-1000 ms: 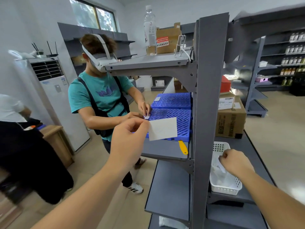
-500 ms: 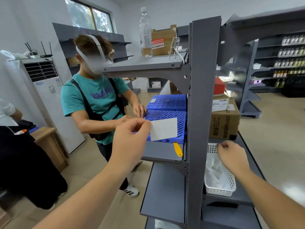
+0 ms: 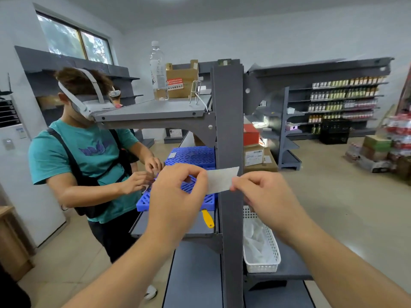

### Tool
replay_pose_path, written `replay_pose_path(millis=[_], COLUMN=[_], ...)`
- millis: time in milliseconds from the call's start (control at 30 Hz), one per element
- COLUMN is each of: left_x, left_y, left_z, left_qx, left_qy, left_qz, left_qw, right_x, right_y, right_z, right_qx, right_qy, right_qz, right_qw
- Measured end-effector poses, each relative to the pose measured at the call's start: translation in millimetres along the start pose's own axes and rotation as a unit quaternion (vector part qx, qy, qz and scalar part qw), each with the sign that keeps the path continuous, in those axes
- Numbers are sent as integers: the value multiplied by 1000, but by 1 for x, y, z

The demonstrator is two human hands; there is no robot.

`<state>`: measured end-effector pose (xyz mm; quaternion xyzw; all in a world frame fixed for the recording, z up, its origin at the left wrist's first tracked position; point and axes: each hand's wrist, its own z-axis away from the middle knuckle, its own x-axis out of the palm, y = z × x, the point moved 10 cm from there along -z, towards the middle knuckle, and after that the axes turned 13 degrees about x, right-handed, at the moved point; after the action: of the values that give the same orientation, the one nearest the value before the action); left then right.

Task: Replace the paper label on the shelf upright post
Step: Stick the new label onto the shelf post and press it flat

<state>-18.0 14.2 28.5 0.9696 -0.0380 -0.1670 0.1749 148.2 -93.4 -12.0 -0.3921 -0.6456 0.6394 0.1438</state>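
A white paper label (image 3: 221, 179) is held flat in front of the grey shelf upright post (image 3: 227, 121) at mid height. My left hand (image 3: 178, 192) pinches the label's left edge. My right hand (image 3: 262, 192) pinches its right lower corner. The label covers part of the post's front face; whether it touches the post cannot be told.
A white plastic basket (image 3: 262, 261) with crumpled paper stands on the shelf right of the post. Blue plastic crates (image 3: 191, 155) and a yellow-handled tool (image 3: 208, 218) lie left of it. Another person (image 3: 89, 156) in a teal shirt stands at the left. A bottle (image 3: 158, 72) and box (image 3: 181, 80) stand on the top shelf.
My right hand rose from the white basket and took hold of the label's right end. My left hand carried the label to the right, in front of the post.
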Motion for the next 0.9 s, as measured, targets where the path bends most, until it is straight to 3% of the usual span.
replay_pose_path(millis=[100, 200, 333, 500, 600, 700, 767, 900], left_x=[14, 22, 28, 33, 36, 31, 36, 52], left_y=[35, 51, 61, 62, 48, 7, -22, -32], left_z=[1, 7, 12, 13, 7, -8, -14, -29], left_qx=[161, 256, 328, 347, 287, 83, -32, -73], left_qy=[-42, -46, -36, -61, -92, -87, -79, -116], left_qz=[-71, -104, -145, -136, -103, -21, 31, 55], left_qw=[983, 960, 933, 926, 948, 993, 996, 989], right_x=[0, -5, -11, -19, -24, -28, -31, -34], right_y=[-7, -9, -9, -21, -28, -28, -27, -28], right_z=[2, 0, 0, 1, 1, -1, -4, -12], right_qx=[21, 17, 16, -45, -99, -124, -132, -143], right_qy=[4, 23, 36, 76, 125, 148, 155, 161], right_qz=[-38, -24, 2, 73, 129, 124, 110, 97], right_qw=[999, 999, 999, 993, 979, 973, 973, 972])
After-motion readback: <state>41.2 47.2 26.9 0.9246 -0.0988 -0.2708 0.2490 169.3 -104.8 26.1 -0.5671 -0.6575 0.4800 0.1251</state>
